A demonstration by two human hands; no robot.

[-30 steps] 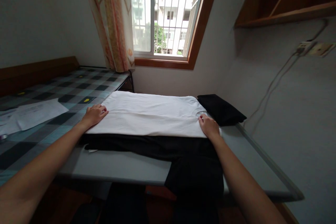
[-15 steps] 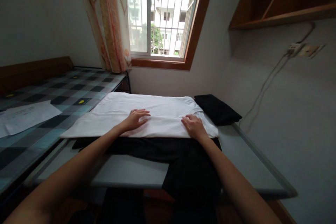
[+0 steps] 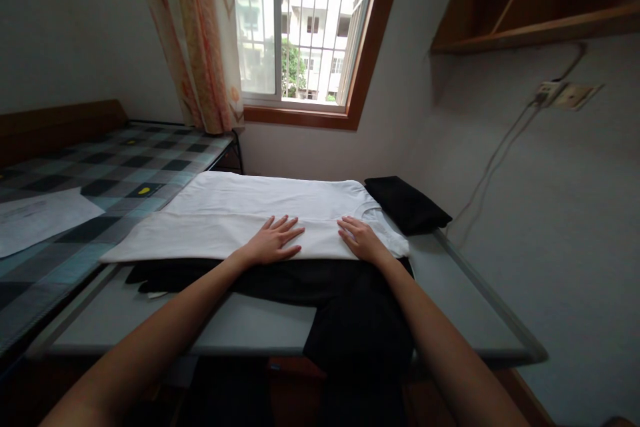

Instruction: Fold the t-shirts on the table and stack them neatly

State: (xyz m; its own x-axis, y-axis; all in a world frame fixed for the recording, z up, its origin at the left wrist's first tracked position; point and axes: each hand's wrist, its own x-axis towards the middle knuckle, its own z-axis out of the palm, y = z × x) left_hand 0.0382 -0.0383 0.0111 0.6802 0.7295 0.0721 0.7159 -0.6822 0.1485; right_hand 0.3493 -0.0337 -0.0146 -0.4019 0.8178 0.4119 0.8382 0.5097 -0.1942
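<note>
Left hand [image 3: 273, 240] has come in from the far left of the shirt [image 3: 190, 233] to near its middle, and the right hand [image 3: 361, 240] has shifted inward from the collar [image 3: 373, 212]. White and lightly creased, the shirt lies flat on the table [image 3: 250, 333] over black cloth [image 3: 360, 327], its near side folded lengthwise. Both hands rest palm down on it, left fingers spread wide, right ones closer together, forearms [image 3: 187, 320] slanting inward

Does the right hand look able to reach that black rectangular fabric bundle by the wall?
Probably yes: only the flat white fabric shirt seems to lie between the right hand and the black bundle.
</note>
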